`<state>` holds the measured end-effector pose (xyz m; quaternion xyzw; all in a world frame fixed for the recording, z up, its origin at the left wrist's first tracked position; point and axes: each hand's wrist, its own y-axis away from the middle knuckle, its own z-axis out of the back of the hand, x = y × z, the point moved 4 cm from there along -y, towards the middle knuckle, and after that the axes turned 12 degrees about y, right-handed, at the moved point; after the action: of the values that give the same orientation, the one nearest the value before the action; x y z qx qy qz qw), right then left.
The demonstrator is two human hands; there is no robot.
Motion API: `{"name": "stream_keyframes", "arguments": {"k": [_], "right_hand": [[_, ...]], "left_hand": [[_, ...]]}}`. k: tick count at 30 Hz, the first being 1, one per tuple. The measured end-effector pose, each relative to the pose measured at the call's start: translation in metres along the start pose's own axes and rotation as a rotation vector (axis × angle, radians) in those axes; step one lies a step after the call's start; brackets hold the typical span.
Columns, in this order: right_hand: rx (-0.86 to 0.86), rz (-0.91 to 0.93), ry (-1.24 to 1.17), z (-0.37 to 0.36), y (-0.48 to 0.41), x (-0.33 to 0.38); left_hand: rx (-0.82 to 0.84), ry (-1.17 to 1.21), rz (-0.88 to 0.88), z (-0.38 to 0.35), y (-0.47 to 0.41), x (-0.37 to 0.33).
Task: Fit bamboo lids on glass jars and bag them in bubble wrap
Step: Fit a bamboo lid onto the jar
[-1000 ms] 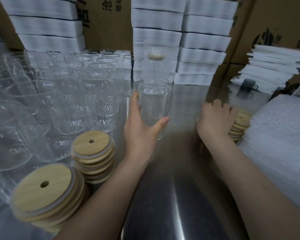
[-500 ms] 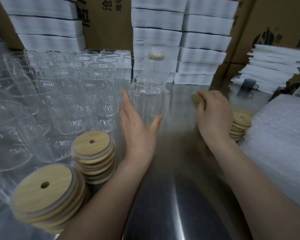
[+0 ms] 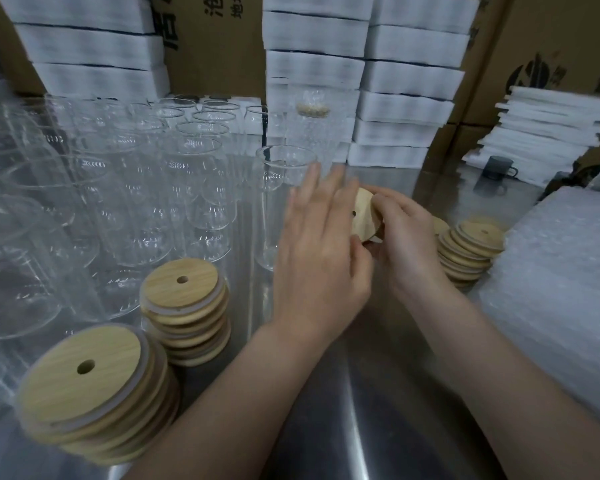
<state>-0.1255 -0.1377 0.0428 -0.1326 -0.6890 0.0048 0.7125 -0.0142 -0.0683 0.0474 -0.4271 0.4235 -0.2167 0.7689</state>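
A clear glass jar (image 3: 274,188) stands upright and lidless on the steel table (image 3: 361,410), just left of my hands. My right hand (image 3: 406,237) pinches a round bamboo lid (image 3: 362,209) with a centre hole and holds it tilted on edge beside the jar. My left hand (image 3: 319,258) hovers in front of the jar with fingers straight. It is off the glass, and its thumb reaches toward the lid's lower edge.
Several empty jars (image 3: 136,202) crowd the left side. Bamboo lid stacks sit at near left (image 3: 84,386), centre left (image 3: 184,296) and right (image 3: 475,247). A bubble wrap pile (image 3: 561,282) fills the right. A wrapped, lidded jar (image 3: 312,133) and white boxes (image 3: 406,81) stand behind.
My left hand let go of the jar and moved right toward the lid. My right hand lifted a lid off the right stack and brought it left, next to the jar.
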Motion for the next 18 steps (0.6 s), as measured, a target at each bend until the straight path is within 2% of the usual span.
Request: {"name": "stream_keyframes", "arguments": {"k": [4, 6, 11, 18], "right_hand": [[0.006, 0.046, -0.037, -0.001, 0.007, 0.006], [0.022, 0.009, -0.049, -0.006, 0.01, 0.006], [0.07, -0.02, -0.073, -0.01, 0.013, 0.008], [0.219, -0.052, -0.276, -0.023, 0.018, 0.008]], "left_hand": [[0.253, -0.027, 0.102, -0.015, 0.002, 0.002], [0.3, -0.046, 0.128, -0.018, 0.003, 0.009], [0.29, 0.018, 0.155, -0.014, 0.001, 0.012], [0.135, 0.198, 0.143, -0.008, 0.001, 0.01]]}}
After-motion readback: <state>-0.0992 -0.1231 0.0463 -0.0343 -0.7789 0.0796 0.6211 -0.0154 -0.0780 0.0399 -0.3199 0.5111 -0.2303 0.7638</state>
